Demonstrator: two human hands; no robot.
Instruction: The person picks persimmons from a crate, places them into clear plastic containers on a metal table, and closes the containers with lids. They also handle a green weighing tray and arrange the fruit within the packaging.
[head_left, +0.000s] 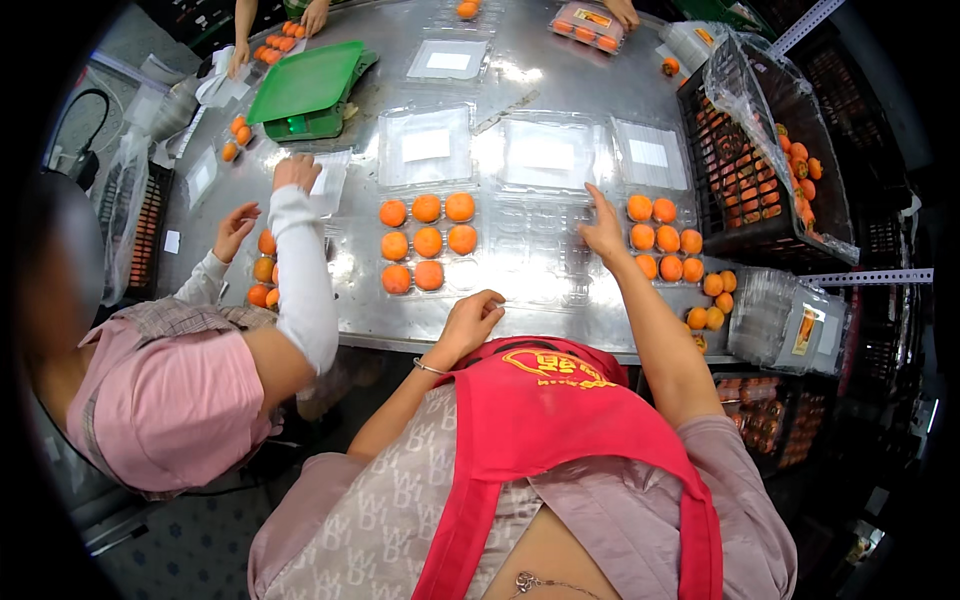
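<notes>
A clear plastic clamshell box (531, 259) lies opened flat before me, its moulded cups holding no fruit. Its lid, with a white pad (544, 156), is folded back on the far side. My right hand (606, 231) is at the box's right side, index finger stretched to the hinge corner. At the near left corner, my left hand (472, 321) has curled fingers; whether they pinch the rim is unclear. To the left, another clamshell holds several orange persimmons (427, 241) with one cup bare. A third, on the right, holds several persimmons (667, 238), partly behind my right forearm.
A black crate (739, 165) of persimmons stands at right, near loose persimmons (706, 307) and stacked clamshells (784, 322). A co-worker's sleeved arm (304, 270) reaches over the steel table (360, 300) at left. Beyond are a green scale (307, 86) and other people's hands (622, 11).
</notes>
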